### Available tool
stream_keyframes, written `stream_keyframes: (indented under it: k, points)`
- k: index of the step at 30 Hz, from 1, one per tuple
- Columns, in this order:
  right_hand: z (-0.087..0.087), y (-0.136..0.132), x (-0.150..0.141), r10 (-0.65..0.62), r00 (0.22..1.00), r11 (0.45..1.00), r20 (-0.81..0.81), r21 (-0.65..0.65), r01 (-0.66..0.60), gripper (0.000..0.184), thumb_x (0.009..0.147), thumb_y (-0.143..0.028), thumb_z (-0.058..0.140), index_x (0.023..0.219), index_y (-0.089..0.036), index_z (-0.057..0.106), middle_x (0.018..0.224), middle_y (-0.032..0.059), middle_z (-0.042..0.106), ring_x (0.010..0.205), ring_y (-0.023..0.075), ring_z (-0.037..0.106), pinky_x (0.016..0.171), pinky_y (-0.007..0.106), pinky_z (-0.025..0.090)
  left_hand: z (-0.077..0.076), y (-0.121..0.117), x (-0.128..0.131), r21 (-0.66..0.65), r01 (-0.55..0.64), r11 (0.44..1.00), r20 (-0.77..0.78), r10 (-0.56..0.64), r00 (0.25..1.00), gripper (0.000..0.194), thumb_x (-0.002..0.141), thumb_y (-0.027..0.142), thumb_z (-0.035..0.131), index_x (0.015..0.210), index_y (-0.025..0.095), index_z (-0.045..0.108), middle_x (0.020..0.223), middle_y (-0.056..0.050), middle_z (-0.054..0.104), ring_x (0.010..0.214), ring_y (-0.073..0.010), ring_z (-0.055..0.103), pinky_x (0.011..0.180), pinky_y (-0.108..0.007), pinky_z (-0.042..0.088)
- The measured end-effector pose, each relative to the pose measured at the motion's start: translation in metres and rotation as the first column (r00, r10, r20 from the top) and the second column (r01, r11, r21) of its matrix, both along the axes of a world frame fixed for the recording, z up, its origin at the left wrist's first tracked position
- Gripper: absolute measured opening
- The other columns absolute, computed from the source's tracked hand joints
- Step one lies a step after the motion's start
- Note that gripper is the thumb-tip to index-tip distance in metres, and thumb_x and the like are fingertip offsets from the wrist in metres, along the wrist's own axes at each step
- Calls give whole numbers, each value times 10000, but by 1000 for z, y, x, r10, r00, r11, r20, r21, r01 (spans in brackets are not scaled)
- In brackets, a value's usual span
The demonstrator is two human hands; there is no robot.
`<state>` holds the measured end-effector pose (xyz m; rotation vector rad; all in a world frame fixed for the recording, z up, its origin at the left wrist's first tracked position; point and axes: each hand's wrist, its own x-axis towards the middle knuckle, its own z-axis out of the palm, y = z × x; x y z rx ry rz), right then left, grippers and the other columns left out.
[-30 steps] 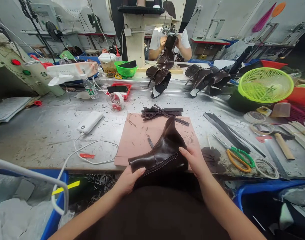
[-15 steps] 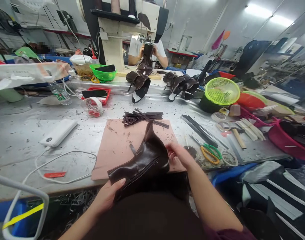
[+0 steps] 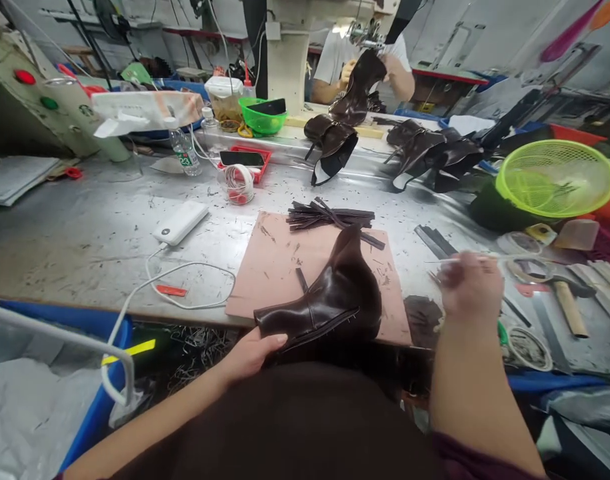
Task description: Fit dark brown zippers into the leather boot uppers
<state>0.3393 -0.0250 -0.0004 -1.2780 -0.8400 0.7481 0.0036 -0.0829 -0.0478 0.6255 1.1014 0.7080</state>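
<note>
While the left hand [image 3: 257,350] grips the narrow end of the brown leather boot upper [image 3: 335,287], that piece lies slanted over the near part of the pink board [image 3: 275,260], its wide end towards the right. Well to the right of the board, the right hand [image 3: 472,287] is raised with its fingers closed around a thin pale stick [image 3: 492,257] (motion blurs both, so the stick's exact kind is unclear). A bundle of dark strips [image 3: 329,215] straddles the board's far edge, and a dark scrap [image 3: 422,320] sits just beside its right edge. Left of the board are a white power bank [image 3: 182,223] and a red strip [image 3: 171,291]; far to its right lies a hammer [image 3: 569,307]. Beyond the board, a co-worker [image 3: 402,77] holds another boot upper [image 3: 359,90] at a sewing machine [image 3: 367,33].
</note>
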Motion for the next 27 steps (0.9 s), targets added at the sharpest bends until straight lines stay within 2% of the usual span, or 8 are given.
stream_keyframes:
  k: [1, 3, 5, 8, 10, 14, 22, 27]
  points:
    - [9, -12, -17, 34, 999, 997, -32, 76, -32, 290, 708, -422, 559, 599, -233, 367, 488, -83, 432, 350, 65, 362, 359, 198, 309, 2, 0, 1, 0, 5, 1000, 3, -5, 1000, 503, 499, 371, 761, 936, 145, 653, 1025, -73, 645, 1076, -302, 499, 959, -398, 353]
    - [21, -34, -56, 384, 923, 901, -39, 234, -365, 246, 797, -435, 478, 663, -229, 481, 480, -55, 486, 354, 79, 398, 340, 201, 318, 6, 0, 2, -7, 10, 1000, 9, -10, 1000, 474, 515, 344, 754, 933, 146, 652, 1030, -72, 642, 1065, -292, 506, 950, -389, 360]
    - [25, -50, -91, 651, 751, 738, 112, 139, -660, 211, 848, -355, 445, 775, -209, 580, 600, -1, 585, 491, 106, 522, 435, 223, 418, 9, -1, 3, -23, 13, 1000, 22, -13, 1000, 423, 536, 316, 744, 914, 148, 655, 1014, -65, 647, 1033, -279, 527, 933, -379, 372]
    - [16, -57, -120, 813, 536, 557, 225, -34, -830, 244, 864, -351, 424, 826, -188, 601, 729, 41, 607, 703, 155, 577, 649, 302, 479, 11, -4, 3, -76, 11, 997, 82, -5, 997, 379, 547, 274, 732, 895, 143, 657, 924, -57, 670, 957, -264, 565, 884, -370, 401]
    - [5, -56, -124, 827, 531, 552, 186, -84, -829, 249, 870, -363, 409, 821, -186, 577, 715, 29, 585, 683, 147, 570, 669, 307, 480, 10, -7, 2, -148, -10, 989, 126, 28, 992, 360, 518, 236, 730, 854, 127, 663, 828, -57, 680, 885, -263, 590, 841, -375, 422]
    - [-5, -55, -122, 776, 608, 628, 170, -105, -771, 199, 870, -334, 419, 768, -193, 515, 635, -12, 522, 596, 118, 532, 656, 298, 490, 10, -13, 0, -224, -34, 974, 238, 89, 967, 301, 493, 149, 682, 789, 96, 673, 757, -73, 679, 841, -265, 603, 832, -382, 420]
    - [4, -61, -127, 725, 494, 579, 481, -35, -815, 142, 849, -177, 410, 734, -193, 492, 610, -12, 485, 572, 108, 490, 725, 311, 510, 14, -13, 3, -217, -8, 976, 329, 81, 941, 292, 469, 115, 646, 756, 78, 689, 757, -95, 681, 850, -291, 600, 843, -398, 405]
    - [4, -62, -127, 671, 479, 601, 566, -37, -799, 137, 837, -165, 420, 723, -197, 489, 603, -3, 501, 578, 118, 497, 681, 293, 514, 12, -12, 2, -235, -20, 972, 286, 89, 954, 300, 446, 123, 673, 744, 91, 688, 747, -85, 680, 838, -280, 595, 835, -383, 401]
